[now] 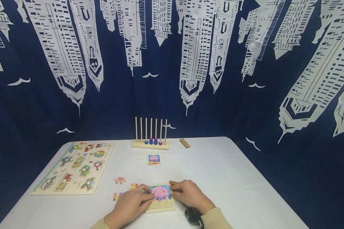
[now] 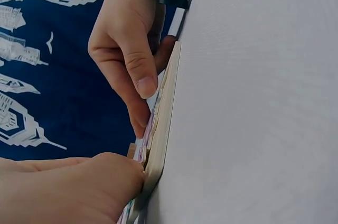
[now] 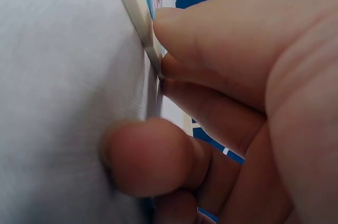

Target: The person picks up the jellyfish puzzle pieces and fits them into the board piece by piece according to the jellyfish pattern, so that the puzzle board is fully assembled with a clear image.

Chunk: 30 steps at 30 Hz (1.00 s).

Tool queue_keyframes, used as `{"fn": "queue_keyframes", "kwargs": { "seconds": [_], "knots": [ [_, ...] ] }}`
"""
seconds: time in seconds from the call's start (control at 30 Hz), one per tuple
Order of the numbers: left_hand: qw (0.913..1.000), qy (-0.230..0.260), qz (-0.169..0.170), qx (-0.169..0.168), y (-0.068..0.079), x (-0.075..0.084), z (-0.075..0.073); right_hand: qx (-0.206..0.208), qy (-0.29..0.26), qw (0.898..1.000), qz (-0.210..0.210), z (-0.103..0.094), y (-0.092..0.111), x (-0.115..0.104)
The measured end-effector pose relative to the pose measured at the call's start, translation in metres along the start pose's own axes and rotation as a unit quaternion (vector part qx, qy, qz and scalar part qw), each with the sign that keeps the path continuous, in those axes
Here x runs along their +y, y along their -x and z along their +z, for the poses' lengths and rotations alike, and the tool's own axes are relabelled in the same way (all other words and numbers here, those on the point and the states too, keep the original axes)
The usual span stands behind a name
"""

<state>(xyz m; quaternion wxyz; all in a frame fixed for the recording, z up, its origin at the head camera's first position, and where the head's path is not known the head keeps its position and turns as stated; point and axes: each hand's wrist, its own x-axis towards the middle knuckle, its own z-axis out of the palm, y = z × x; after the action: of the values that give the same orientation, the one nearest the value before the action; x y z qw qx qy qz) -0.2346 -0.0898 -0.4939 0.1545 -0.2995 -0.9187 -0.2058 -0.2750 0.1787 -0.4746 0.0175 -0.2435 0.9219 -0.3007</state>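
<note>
A small wooden puzzle tray (image 1: 160,209) lies on the table, its upper part filled with pieces showing a pink jellyfish (image 1: 160,190). My left hand (image 1: 133,203) is at the tray's left side. Its thumb and index finger pinch a pink puzzle piece (image 1: 156,197) at the lower edge of the picture; the fingers partly hide it. With bent fingers and thumb, my right hand (image 1: 190,194) holds the tray's right edge near the far corner. In the right wrist view, the thumb (image 3: 177,28) touches the tray edge (image 3: 138,20).
Loose puzzle pieces (image 1: 120,180) lie left of the tray. A jellyfish picture card (image 1: 154,159) is beyond it. Further back stand a pegged bead rack (image 1: 150,146) and a wooden block (image 1: 184,143). A vehicle puzzle board (image 1: 74,168) occupies the left side.
</note>
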Motion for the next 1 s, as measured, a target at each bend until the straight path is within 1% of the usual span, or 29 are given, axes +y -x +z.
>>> {"fn": "queue_keyframes", "kwargs": {
  "seconds": [0.17,0.27,0.43,0.53,0.6,0.63,0.77,0.83,0.9,1.0],
  "knots": [
    [1.0000,-0.003,-0.003,0.004,0.0005,-0.0013,0.0017,-0.001,-0.001,1.000,0.002,0.0006,0.0002,0.0002],
    [1.0000,-0.004,0.002,0.005,0.0001,-0.0023,0.0037,-0.003,-0.003,1.000,0.005,0.0005,0.0003,0.0005],
    [0.9997,-0.012,0.019,-0.011,0.0002,-0.0033,0.0042,-0.003,-0.008,1.000,0.007,0.0004,-0.0002,0.0013],
    [0.9996,-0.017,0.020,-0.014,0.0009,-0.0028,0.0034,-0.004,-0.012,1.000,0.006,0.0005,-0.0002,0.0014],
    [0.9998,-0.015,0.015,-0.006,0.0015,-0.0018,0.0032,-0.004,-0.013,1.000,0.006,0.0007,-0.0002,0.0014],
    [0.9998,-0.011,0.013,0.006,0.0017,-0.0013,0.0033,-0.004,-0.014,1.000,0.007,0.0008,-0.0001,0.0013],
    [0.9970,-0.006,0.019,0.074,0.0027,0.0009,0.0039,-0.005,-0.017,1.000,0.008,0.0013,0.0003,0.0013],
    [0.9947,-0.008,0.031,0.098,0.0030,0.0015,0.0040,-0.005,-0.018,1.000,0.009,0.0011,0.0005,0.0011],
    [0.9943,-0.005,0.038,0.100,0.0030,0.0020,0.0040,-0.004,-0.018,1.000,0.009,0.0009,0.0004,0.0010],
    [0.9956,0.003,0.041,0.085,0.0030,0.0018,0.0037,-0.004,-0.018,1.000,0.008,0.0003,-0.0002,0.0010]
  ]
}}
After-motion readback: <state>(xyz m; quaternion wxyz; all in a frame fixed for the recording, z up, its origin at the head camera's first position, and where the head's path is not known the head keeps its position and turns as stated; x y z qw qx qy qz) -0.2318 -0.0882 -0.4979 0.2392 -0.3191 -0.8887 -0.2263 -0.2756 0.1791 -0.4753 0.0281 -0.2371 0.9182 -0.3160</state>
